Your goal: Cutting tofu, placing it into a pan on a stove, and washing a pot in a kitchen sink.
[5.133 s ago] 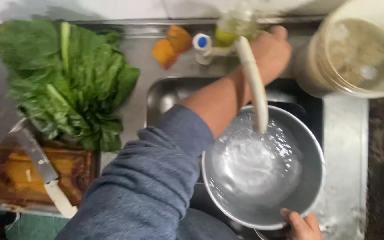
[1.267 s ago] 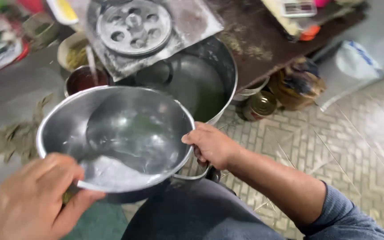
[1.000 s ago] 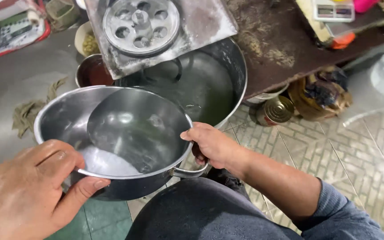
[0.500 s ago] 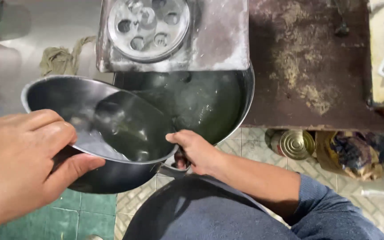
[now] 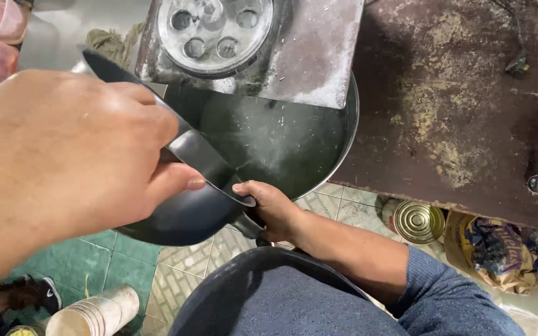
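While one steel bowl [image 5: 188, 205] tilts steeply over one large pot [image 5: 281, 143], the left hand [image 5: 63, 155] and right hand [image 5: 269, 208] each clamp its rim; one perforated metal disc [image 5: 214, 28] sits above, one tin can [image 5: 415, 221] below.

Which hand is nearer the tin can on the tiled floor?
Right. The right hand grips the tilted steel bowl at its lower rim, closer to the tin can; the left hand holds the bowl's far side.
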